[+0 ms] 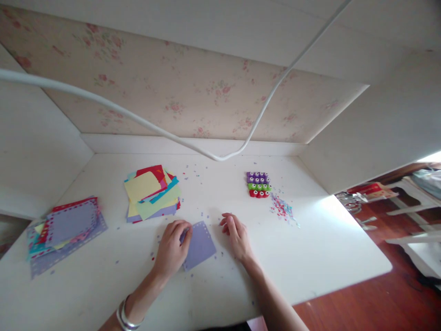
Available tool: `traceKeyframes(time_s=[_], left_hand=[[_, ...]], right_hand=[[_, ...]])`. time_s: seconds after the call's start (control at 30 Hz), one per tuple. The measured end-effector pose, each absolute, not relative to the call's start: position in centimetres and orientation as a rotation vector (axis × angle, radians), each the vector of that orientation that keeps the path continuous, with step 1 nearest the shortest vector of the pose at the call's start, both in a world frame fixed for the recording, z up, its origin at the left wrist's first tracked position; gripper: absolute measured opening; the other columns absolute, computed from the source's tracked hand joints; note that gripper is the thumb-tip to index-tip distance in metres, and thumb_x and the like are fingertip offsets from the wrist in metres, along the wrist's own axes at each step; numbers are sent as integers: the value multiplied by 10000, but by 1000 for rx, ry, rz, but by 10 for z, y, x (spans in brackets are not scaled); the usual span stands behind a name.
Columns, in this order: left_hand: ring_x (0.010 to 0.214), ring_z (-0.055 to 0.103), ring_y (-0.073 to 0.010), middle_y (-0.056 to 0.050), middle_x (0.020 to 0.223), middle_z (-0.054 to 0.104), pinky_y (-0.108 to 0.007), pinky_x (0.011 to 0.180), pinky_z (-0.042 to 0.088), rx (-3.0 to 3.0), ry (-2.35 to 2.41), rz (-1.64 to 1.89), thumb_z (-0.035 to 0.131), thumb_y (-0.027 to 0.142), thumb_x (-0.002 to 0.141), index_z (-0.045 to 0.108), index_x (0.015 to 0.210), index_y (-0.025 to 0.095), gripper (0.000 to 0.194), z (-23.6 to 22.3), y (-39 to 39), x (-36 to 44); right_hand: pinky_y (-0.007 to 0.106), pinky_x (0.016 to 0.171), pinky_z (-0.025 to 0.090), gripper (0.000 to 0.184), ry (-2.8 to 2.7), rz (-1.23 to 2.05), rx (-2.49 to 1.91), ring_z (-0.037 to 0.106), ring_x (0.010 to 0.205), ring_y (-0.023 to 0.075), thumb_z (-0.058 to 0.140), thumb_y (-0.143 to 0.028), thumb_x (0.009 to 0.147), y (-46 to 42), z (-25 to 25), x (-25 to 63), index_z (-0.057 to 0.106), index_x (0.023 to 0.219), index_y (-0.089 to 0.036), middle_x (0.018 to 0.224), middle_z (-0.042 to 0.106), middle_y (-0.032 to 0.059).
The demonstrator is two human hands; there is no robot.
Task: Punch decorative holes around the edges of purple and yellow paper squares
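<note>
Trainee: Specify location and handling class for the thin lavender square sheet of paper (200, 247).

Instructor: Location: on the smooth white counter (317, 257), to the right of the loose multicoloured stack of paper sheets (143, 186) and nearer the person than that stack. Handling class, by judgement: very light, fairly flexible, liable to crease or tear. It should slide readily on the counter.

Trainee: Where should it be held?

Instructor: Pinch a plain margin lightly between thumb and fingertips. Avoid pulling on the perforated edge; the paper is probably weakest there. A flat palm on the middle should stop it from sliding.

Trainee: State of the hands?

Instructor: Left hand (175, 242): thumb and fingers form a narrow pinch at the sheet's left edge. Something purple shows between them; whether it is the paper or a separate item cannot be told. Right hand (237, 235): fingers loosely curled with space between them, no object visible in it, just apart from the sheet on the side away from the stack.

Trainee: Describe the sheet's appearance.

Instructor: Plain, matt-looking lavender, roughly square, set at a slight angle. Small pale holes line the far edge; the left edge is partly covered by the hand. Small lavender paper specks (202, 214) lie about, to the right of the stack.
</note>
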State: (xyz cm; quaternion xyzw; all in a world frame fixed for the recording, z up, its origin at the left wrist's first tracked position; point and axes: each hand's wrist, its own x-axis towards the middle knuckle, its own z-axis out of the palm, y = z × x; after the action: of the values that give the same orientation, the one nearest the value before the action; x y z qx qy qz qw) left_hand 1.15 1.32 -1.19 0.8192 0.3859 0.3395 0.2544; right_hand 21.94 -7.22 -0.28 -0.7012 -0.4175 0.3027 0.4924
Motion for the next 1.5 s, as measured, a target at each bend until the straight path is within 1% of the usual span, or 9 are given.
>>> traceKeyframes(time_s=[0.37,0.43,0.53,0.7,0.83,1.03,1.23,1.4,1.5], left_hand=[[981,588,-227,-70,997,648,-404,898,468,2205,1042,921,544,249,928,620,999,209,112,0,8,12],[979,590,-225,-71,1012,656,-394,896,468,2161,975,861,547,263,929,629,1048,213,153,11,2,14],[999,591,-210,-79,1055,658,-346,891,478,1980,791,767,505,270,954,633,1100,214,202,27,-7,19],[847,590,-180,-56,887,650,-295,797,471,1639,696,749,467,293,978,663,920,179,234,34,-12,19],[744,530,-159,-31,762,584,-276,712,436,1469,672,713,506,346,960,621,787,158,281,30,-13,12],[738,486,-147,-16,754,527,-269,695,406,1354,611,634,476,385,970,567,787,159,304,32,-14,9],[740,472,-145,-6,748,491,-270,710,402,1360,667,637,372,397,1003,503,761,174,354,35,-20,15],[749,502,-150,-10,775,530,-259,705,414,1522,706,613,467,378,971,552,831,182,256,32,-24,17],[761,521,-155,-16,785,545,-259,711,427,1549,706,603,445,364,979,552,832,186,255,31,-24,17]], right_hand=[[270,685,465,454,-1126,694,-1757,596,675,156,278,-465,1017,-76,3,213,653,1023,-209,781,665,23],[279,737,464,412,-1243,643,-1758,615,738,163,304,-424,1022,-77,10,203,656,1015,-210,803,671,31],[304,810,467,310,-1438,590,-1689,629,843,187,404,-394,1002,-74,23,184,625,1118,-210,889,687,53],[313,786,483,300,-1590,625,-1640,630,839,200,428,-365,993,-64,38,166,581,1199,-210,895,688,58],[288,746,482,295,-1617,802,-1579,642,809,185,378,-361,1010,-66,43,161,632,1073,-228,908,697,49],[274,620,457,316,-1384,1010,-1541,595,668,168,405,-437,995,-73,42,154,647,951,-239,742,648,11],[259,634,435,441,-1292,1086,-1463,550,667,143,304,-441,1025,-76,44,156,593,809,-188,727,603,19],[246,640,409,398,-1327,1038,-1536,521,653,131,336,-413,1025,-81,43,158,574,797,-191,725,591,10],[237,639,402,399,-1331,1032,-1534,522,655,126,326,-402,1029,-84,39,158,558,781,-193,719,585,8]])
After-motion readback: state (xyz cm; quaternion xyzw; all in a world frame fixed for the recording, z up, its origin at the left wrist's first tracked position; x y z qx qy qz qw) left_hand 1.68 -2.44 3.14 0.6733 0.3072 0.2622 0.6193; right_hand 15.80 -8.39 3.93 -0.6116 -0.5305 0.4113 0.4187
